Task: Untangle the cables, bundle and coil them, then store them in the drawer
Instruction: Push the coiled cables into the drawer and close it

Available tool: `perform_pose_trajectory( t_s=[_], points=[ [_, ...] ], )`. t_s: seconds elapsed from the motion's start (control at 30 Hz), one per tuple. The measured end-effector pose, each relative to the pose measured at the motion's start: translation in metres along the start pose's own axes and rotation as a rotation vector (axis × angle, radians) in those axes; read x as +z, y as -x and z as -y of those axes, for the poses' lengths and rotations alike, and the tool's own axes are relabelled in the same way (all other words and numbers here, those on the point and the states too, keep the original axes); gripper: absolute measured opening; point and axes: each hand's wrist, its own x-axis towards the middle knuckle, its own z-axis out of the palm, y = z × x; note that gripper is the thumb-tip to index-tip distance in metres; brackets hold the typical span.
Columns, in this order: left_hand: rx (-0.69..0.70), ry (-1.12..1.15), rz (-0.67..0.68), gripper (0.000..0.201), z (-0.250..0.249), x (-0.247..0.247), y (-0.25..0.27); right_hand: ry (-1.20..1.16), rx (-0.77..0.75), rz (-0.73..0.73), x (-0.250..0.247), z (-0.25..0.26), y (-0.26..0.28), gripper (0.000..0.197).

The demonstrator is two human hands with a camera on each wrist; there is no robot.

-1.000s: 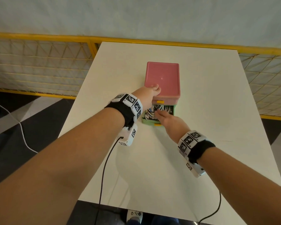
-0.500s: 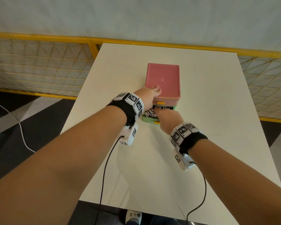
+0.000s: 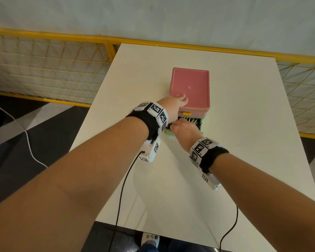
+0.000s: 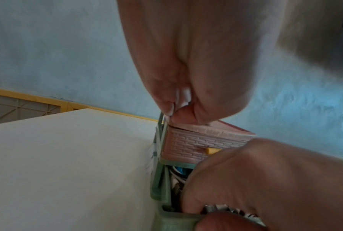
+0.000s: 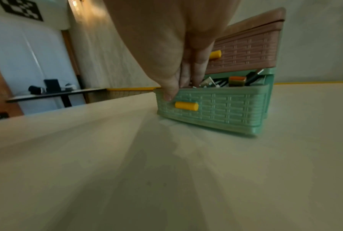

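Observation:
A small drawer unit stands on the white table (image 3: 244, 106), with a pink top drawer (image 3: 190, 88) pushed in. Its green bottom drawer (image 5: 225, 106) is pulled part way out. Coiled cables (image 3: 191, 120) and plugs (image 5: 216, 82) fill the green drawer. My left hand (image 3: 178, 104) grips the unit's near left corner, thumb (image 4: 186, 115) on the pink top. My right hand (image 5: 178, 87) pinches the green drawer's front wall at its left end. The thumb (image 5: 168, 93) is outside, and the fingers reach down among the cables.
Yellow handles sit on the green drawer's front (image 5: 186, 106) and the pink drawer's front (image 3: 186, 113). A yellow mesh railing (image 3: 44, 35) runs behind the table on both sides. Black leads (image 3: 122, 188) trail from my wrists over the near table edge.
My right hand has moved from over the drawer's middle to its left front, fingers deeper among the cables. The left hand has stayed on the unit's corner.

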Motion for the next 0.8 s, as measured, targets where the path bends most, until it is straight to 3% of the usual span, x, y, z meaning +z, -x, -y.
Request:
perform_pose_trajectory(
  t_s=[0.17, 0.27, 0.37, 0.43, 0.5, 0.57, 0.63, 0.7, 0.8],
  points=[
    [-0.027, -0.016, 0.036, 0.076, -0.003, -0.005, -0.001, -0.072, 0.048, 0.019, 0.000, -0.003, -0.007, 0.039],
    [-0.018, 0.008, 0.019, 0.077, -0.002, -0.002, -0.001, -0.160, 0.151, -0.143, 0.011, -0.003, 0.001, 0.036],
    [0.005, 0.007, -0.016, 0.079, -0.001, 0.000, -0.001, -0.102, 0.267, -0.217, 0.024, -0.005, 0.015, 0.029],
    [0.009, -0.002, -0.012, 0.079, -0.002, 0.001, 0.001, -0.146, 0.278, -0.172, 0.023, -0.002, 0.019, 0.044],
    [0.003, -0.009, -0.008, 0.078, -0.002, 0.000, 0.001, -0.135, 0.260, -0.017, 0.023, 0.000, 0.018, 0.060],
    [-0.003, -0.024, 0.006, 0.078, -0.003, -0.001, 0.000, -0.145, 0.231, 0.067, 0.017, -0.005, 0.016, 0.064],
    [-0.005, -0.033, 0.029, 0.079, -0.004, -0.003, -0.001, -0.239, 0.212, 0.035, 0.015, -0.016, 0.017, 0.058],
    [-0.007, -0.018, 0.028, 0.079, -0.004, -0.003, -0.002, -0.321, 0.202, -0.062, 0.013, -0.026, 0.022, 0.038],
    [0.013, 0.011, -0.013, 0.080, 0.001, -0.001, -0.002, -0.199, 0.213, -0.205, 0.022, -0.033, 0.036, 0.011]
  ],
)
